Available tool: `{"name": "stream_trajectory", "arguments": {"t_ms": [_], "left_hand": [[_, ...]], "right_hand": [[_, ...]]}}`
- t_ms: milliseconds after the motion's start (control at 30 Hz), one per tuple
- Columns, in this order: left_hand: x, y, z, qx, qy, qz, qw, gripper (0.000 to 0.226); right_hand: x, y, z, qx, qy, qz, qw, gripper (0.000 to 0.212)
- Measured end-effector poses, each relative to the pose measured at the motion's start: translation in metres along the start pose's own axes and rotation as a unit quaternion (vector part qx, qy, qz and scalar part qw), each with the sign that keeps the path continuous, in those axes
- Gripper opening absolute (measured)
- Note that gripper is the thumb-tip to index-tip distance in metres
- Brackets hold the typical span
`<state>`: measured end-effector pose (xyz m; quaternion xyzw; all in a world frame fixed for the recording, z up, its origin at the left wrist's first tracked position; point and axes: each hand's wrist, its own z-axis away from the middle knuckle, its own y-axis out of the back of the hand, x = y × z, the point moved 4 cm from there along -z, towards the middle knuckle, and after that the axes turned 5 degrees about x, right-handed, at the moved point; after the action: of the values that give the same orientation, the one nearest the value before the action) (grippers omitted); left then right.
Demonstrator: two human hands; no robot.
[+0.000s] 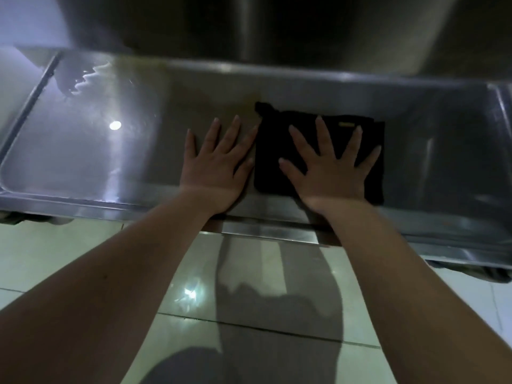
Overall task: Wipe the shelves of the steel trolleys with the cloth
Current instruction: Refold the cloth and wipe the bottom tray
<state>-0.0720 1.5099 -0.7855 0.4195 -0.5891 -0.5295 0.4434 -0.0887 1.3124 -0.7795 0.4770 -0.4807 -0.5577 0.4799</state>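
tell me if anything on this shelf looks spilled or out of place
What looks like a wet patch glints with a ragged edge at the far left corner of the shelf, apart from the black cloth under the right hand. Nothing else stands out.

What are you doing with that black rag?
A person is wiping a steel shelf. The right hand presses flat, fingers spread, on a folded black cloth lying on the shelf. The left hand rests flat on the bare steel just beside it. A shiny wet patch shows at the shelf's far left.
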Motion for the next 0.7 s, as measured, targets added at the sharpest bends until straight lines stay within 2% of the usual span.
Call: {"name": "stream_trajectory", "arguments": {"t_ms": [133, 233, 467, 700], "left_hand": [[-0.001, 0.000, 0.000, -0.009, 0.001, 0.001, 1.000, 0.060], [-0.002, 0.001, -0.002, -0.009, 0.006, 0.001, 1.000, 0.061], [-0.002, 0.002, 0.000, -0.016, 0.006, -0.001, 1.000, 0.061], [-0.004, 0.003, 0.002, -0.023, 0.002, 0.011, 1.000, 0.059]], "right_hand": [[-0.006, 0.015, -0.099, -0.019, -0.047, -0.044, 0.998, 0.073], [-0.016, 0.017, -0.127, -0.031, -0.056, -0.039, 0.997, 0.074], [-0.014, 0.008, -0.054, -0.005, 0.006, -0.015, 1.000, 0.069], [-0.032, -0.009, 0.036, -0.013, -0.010, 0.007, 1.000, 0.067]]}}
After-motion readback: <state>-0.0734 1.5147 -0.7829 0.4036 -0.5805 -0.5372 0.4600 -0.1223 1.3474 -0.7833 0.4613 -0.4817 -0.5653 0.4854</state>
